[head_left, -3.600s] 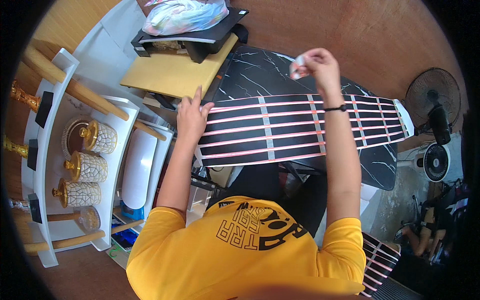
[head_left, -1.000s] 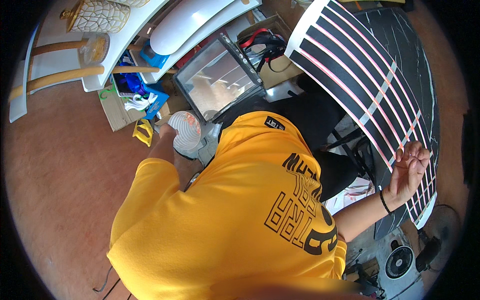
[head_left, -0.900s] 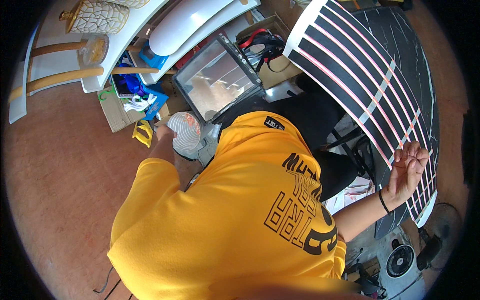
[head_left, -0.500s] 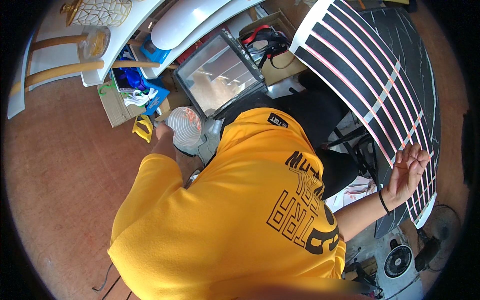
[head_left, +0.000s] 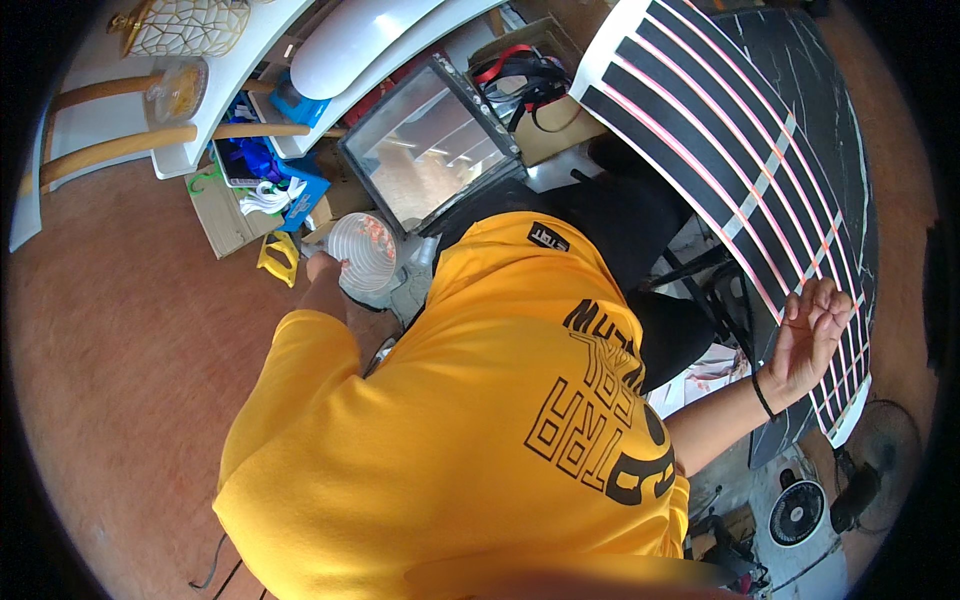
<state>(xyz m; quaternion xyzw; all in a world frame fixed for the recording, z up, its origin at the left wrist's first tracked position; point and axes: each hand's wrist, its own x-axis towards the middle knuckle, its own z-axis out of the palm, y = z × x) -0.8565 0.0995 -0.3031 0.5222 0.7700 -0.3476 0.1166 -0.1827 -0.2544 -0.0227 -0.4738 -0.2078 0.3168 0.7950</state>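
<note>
My left hand is closed at the edge of a whitish ribbed bin with small orange-red bits inside. Part of its fingers is hidden against the bin. To the right, my right hand lies with its palm turned up and its fingers curled in over a large curved sheet. That sheet carries black strips parted by pink-orange lines, with grey bands across them. Whatever the right fingers hold, if anything, is too small to make out. A black band circles the right wrist.
Under the sheet stands a black marble-patterned table. A glass-fronted frame leans beyond the bin. A yellow handle, a cardboard box and white shelves are at the left. A fan stands lower right.
The whole view has shifted slightly. The bin appears tilted a little differently, showing more of the orange-red bits inside. My right hand keeps its place by the sheet.
</note>
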